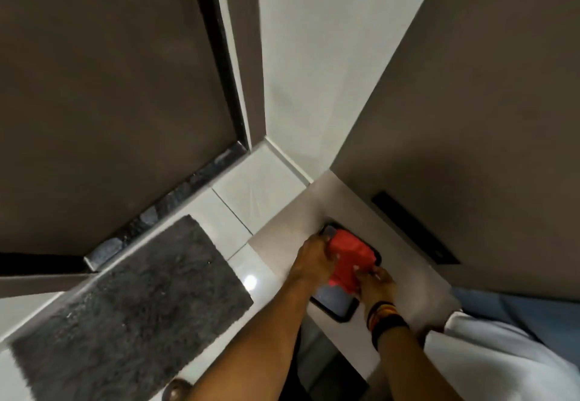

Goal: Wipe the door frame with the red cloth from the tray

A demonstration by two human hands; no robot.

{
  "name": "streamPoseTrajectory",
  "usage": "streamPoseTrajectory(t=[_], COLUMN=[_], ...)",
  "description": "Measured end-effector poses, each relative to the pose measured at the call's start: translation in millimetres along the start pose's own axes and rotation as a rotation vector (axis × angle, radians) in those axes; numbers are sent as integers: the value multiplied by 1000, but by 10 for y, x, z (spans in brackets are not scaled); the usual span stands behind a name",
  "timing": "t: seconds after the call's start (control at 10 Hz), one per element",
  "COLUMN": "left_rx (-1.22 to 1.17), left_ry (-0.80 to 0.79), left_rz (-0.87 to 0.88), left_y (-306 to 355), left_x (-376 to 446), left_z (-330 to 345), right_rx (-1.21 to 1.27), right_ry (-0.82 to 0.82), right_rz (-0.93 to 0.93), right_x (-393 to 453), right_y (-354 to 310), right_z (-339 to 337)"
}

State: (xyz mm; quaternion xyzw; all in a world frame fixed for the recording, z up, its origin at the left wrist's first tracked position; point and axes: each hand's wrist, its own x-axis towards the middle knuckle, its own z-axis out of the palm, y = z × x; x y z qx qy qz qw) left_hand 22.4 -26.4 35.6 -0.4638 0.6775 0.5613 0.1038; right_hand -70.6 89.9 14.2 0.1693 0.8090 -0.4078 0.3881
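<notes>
A folded red cloth (350,259) lies on a dark-rimmed tray (334,308) that rests on a low beige surface. My left hand (314,259) grips the cloth's left edge. My right hand (375,284), with dark bands on the wrist, holds the cloth's near right edge. The brown door (110,102) stands at the left, and its white frame (233,55) with a black strip runs down to the floor.
A grey shaggy mat (131,303) lies on the white tiled floor (260,187) in front of the door. A dark stone threshold (175,199) runs along the door's base. A brown wall panel (486,118) with a black slot rises at the right. White fabric (502,363) is at lower right.
</notes>
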Motion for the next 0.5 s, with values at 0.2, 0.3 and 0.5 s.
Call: streamPoseTrajectory(t=[0.2,0.3,0.5], left_rx=[-6,28,362], left_ry=[-79,-194,-107], left_rz=[-140,-150,116], left_y=[-466,-651,-664], left_x=[699,840,586], left_z=[367,486,440], right_rx=[-10,51,-288], right_ry=[16,55,165], right_rz=[117,194,-100], right_x=[829,1053,665], right_y=[263,442,374], right_z=[285,387,496])
